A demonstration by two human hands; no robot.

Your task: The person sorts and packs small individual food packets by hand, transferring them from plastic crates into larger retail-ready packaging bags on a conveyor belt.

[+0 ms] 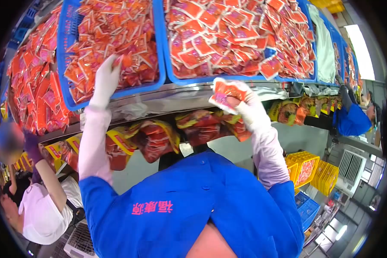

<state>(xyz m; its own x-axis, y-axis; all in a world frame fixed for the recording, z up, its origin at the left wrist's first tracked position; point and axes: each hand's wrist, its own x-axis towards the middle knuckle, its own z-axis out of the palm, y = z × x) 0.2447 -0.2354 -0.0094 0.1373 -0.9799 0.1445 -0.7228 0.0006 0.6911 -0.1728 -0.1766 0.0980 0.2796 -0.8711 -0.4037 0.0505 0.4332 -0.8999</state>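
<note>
My left hand [106,79], in a white glove, is over the left blue crate [160,47] of small red packets [129,26]. Its thumb and fingers are pinched together at the packets, with something reddish at the tips that I cannot make out. My right hand [249,107], also gloved in white, is closed on a red-and-white packet [228,93]. It holds this packet in front of the right blue crate [241,79], which is full of similar packets.
Loose red packets [41,96] are heaped at the left. Larger yellow-edged bags [155,139] hang along the table's front edge. A person in white [45,210] is at the lower left, another in blue [352,120] at the right. Yellow crates [324,177] stand at the right.
</note>
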